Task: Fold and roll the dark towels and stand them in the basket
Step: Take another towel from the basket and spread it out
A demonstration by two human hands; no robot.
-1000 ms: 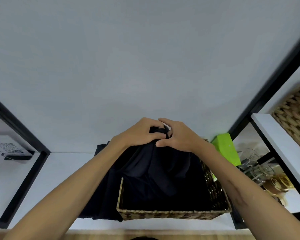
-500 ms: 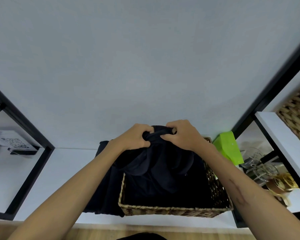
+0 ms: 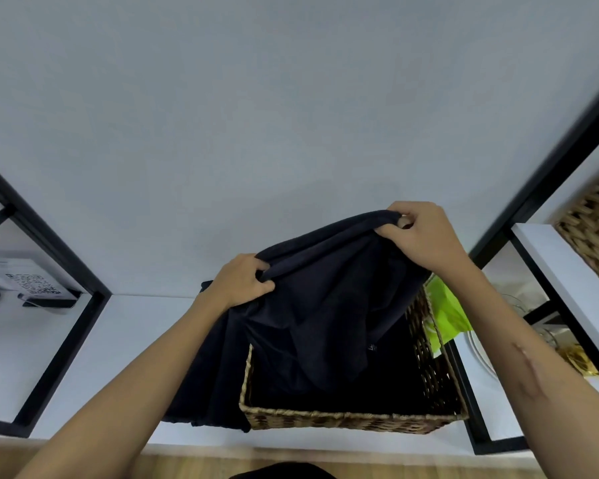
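A dark towel (image 3: 325, 299) hangs above a woven basket (image 3: 343, 418) on a white shelf. My left hand (image 3: 244, 283) grips its top edge on the left. My right hand (image 3: 421, 235) grips the same edge higher up and to the right, so the edge slants between them. The cloth drapes down into the basket, whose inside looks dark. More dark cloth (image 3: 204, 375) lies piled on the shelf against the basket's left side.
A bright green object (image 3: 446, 314) sits behind the basket's right wall. Black shelf posts (image 3: 59, 344) stand at left and right. Glassware (image 3: 574, 354) lies on the right shelf, another woven basket (image 3: 595, 229) above it. A card with a printed code (image 3: 32, 285) stands at the left.
My hands, bunched together on the towel a second ago, have pulled apart along its top edge. The right hand rose up and to the right, spreading the cloth.
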